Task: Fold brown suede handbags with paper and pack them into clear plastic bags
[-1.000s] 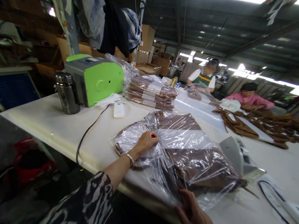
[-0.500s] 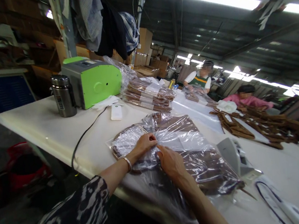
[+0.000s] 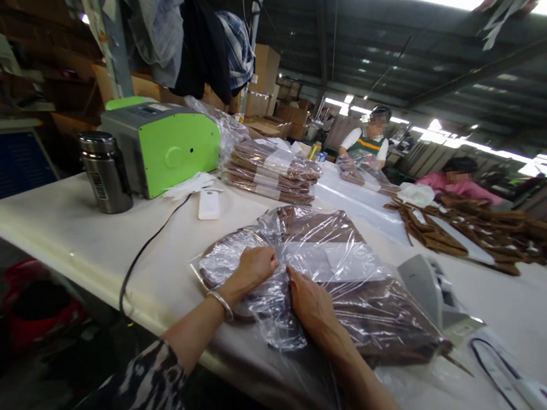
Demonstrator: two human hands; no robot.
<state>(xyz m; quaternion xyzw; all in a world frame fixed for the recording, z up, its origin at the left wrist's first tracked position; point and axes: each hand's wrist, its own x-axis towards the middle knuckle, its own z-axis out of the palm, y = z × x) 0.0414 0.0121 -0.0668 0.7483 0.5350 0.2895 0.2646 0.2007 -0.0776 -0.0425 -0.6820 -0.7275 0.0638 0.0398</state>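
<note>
A brown folded garment (image 3: 367,307) lies in a clear plastic bag (image 3: 344,259) on the white table, with a white band across it. Left of it, under crinkled film, rests a rounded brown part (image 3: 228,241). My left hand (image 3: 256,266), a bangle at its wrist, is closed in a fist on the film between the two parts. Just right of it, my right hand (image 3: 313,302) rests on the bag with its fingers stretched out along the film. A loose flap of film (image 3: 280,328) hangs below my hands.
At the back stand a steel flask (image 3: 105,173), a green and grey machine (image 3: 180,151) and a stack of bagged brown garments (image 3: 269,172). A black cord (image 3: 150,243) crosses the left edge. On the right sit a grey tape dispenser (image 3: 430,288) and brown cloth (image 3: 478,228). Two people work beyond.
My left hand has moved slightly left, apart from my right hand, its fingers now in a fist. The loose film has shifted to below my hands. A hand at the lower right has left view.
</note>
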